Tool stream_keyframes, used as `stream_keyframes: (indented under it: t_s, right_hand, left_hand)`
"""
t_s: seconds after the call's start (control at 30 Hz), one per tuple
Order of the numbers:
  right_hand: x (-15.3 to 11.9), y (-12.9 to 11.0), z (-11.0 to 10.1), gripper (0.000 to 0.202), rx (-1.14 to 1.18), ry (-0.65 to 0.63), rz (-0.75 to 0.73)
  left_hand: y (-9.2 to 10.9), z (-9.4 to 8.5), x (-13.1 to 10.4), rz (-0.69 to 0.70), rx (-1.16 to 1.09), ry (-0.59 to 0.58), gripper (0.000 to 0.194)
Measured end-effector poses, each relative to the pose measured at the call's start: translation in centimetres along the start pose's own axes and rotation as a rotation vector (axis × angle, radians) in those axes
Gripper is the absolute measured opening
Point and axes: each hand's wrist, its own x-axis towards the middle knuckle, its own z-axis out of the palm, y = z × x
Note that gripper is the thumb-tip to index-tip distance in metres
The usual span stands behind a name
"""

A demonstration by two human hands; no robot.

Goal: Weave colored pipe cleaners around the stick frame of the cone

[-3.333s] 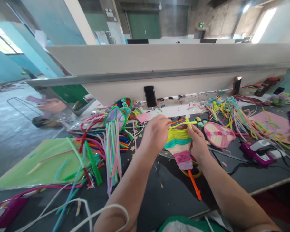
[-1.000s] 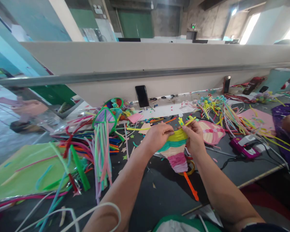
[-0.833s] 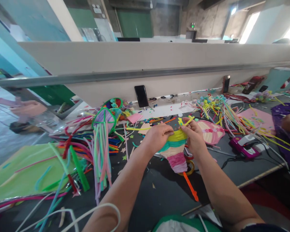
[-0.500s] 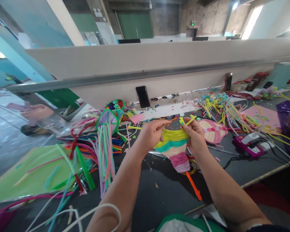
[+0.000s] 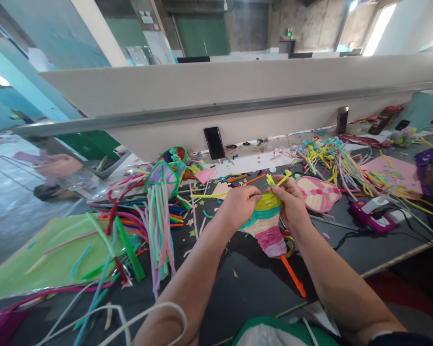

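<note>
The change I can pick out on my feed is in my left hand (image 5: 238, 204): half a second ago its fingers stood loose, lifted off the work, and now thumb and fingertips are pinched together again at the upper left edge of the striped, fan-shaped piece wound from fuzzy chenille stems (image 5: 269, 235). My right hand (image 5: 290, 199) has kept its hold throughout, gripping the opposite upper corner, where short yellow stem ends (image 5: 283, 179) stick up past the thumb.

The piece hangs between my two hands, tilted, just above the dark grey desk (image 5: 238, 298). Its wide yellow band lies farthest from me; teal, cream, magenta and lilac bands narrow down to a bright orange stem (image 5: 293, 276) pointing back toward me. A straight yellow chenille stem (image 5: 208, 195) runs out leftward from behind my left hand; I can't tell from here whether that pinch takes it in as well.

I judge the renewed pinch to mean the yellow rows are being drawn snug, with both corners now steadied. Slack in that top band looks like the main risk.

Just beyond the right hand lies a pink-and-cream oval chenille piece (image 5: 319, 193); a loose pastel stem bundle (image 5: 160, 230) sits left of my forearm.
</note>
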Motion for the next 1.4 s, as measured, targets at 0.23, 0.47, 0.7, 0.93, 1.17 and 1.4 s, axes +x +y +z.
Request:
stream_keyframes:
  t_s: [0.23, 0.47, 0.7, 0.93, 1.17, 1.4]
  right_hand:
    - [-0.1, 0.9, 0.0, 0.029, 0.007, -0.016, -0.009]
    - [-0.6, 1.3, 0.6, 0.025, 0.013, 0.015, -0.047]
    - [-0.5, 1.1, 0.7, 0.02, 0.04, 0.018, -0.043]
    - [-0.3, 0.9, 0.3, 0.02, 0.047, 0.019, -0.016]
    - [-0.4, 1.0, 0.3, 0.018, 0.022, 0.007, -0.01]
    - [-0.5, 0.9, 0.7, 0.019, 0.032, -0.013, -0.023]
  left_hand:
    - [0.3, 1.5, 0.0, -0.093, -0.084, -0.013, 0.023]
    - [0.3, 2.5, 0.3, -0.206, -0.153, 0.073, 0.026]
    - [-0.1, -0.1, 0.0, -0.254, -0.441, -0.119, 0.03]
    - [0.6, -4.7, -1.8, -0.192, -0.402, 0.063, 0.024]
    - [0.5, -2.7, -1.3, -0.174, -0.228, -0.045, 0.021]
    - [0.5, -0.1, -0.5, -0.187, -0.14, -0.08, 0.013]
